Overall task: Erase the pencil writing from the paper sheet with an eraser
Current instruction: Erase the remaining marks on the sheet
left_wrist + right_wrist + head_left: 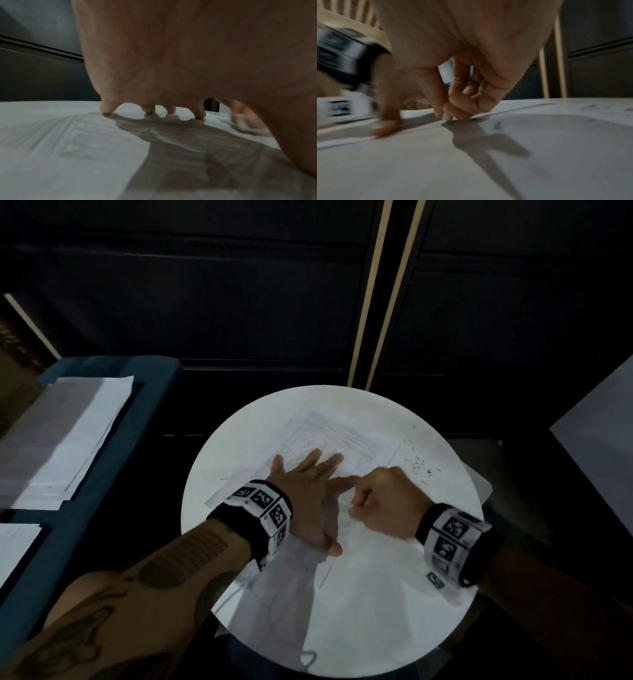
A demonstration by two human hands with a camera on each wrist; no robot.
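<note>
A white paper sheet [342,436] with faint pencil lines lies on the round white table [394,611]. My left hand [308,491] lies flat on the sheet with fingers spread, fingertips [107,110] pressing the paper [68,135]. Just to its right, my right hand [380,501] is curled, pinching a small pale eraser [447,118] between thumb and fingers, its tip down on the paper [539,121]. The eraser [241,122] also shows blurred in the left wrist view. In the head view the eraser is hidden by the fingers.
Dark eraser crumbs [423,463] lie scattered on the table right of the sheet. A blue surface at left carries stacked paper sheets [68,433]. A grey panel [603,446] stands at right. A dark wall with two pale strips [376,292] rises behind the table.
</note>
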